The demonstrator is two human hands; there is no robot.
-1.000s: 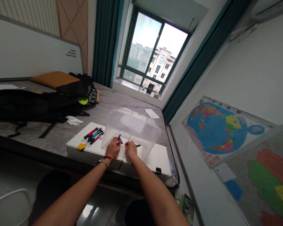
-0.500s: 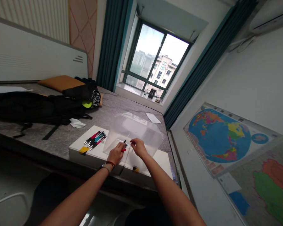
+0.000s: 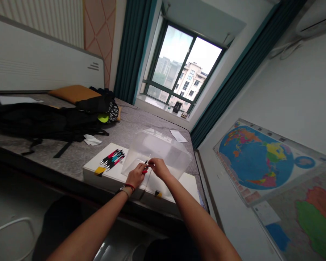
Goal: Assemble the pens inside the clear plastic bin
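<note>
two hands (image 3: 136, 175) | one clear bin (image 3: 159, 143) | two wall maps (image 3: 256, 156) | two curtains (image 3: 133, 54)

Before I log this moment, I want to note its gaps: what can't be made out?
All in the head view:
- Full shape of the small items in the left hand: covered by its fingers.
- Whether the right hand pinches anything: fingers hide it, too small.
- Exact count of the pens: small, overlapping.
- Rest of the lower map: cut off by the picture's edge.

Bedroom-like room | bare grey mattress (image 3: 136, 123) | white headboard (image 3: 43, 61) | teal curtains (image 3: 134, 47) | wall maps (image 3: 258, 156)
</note>
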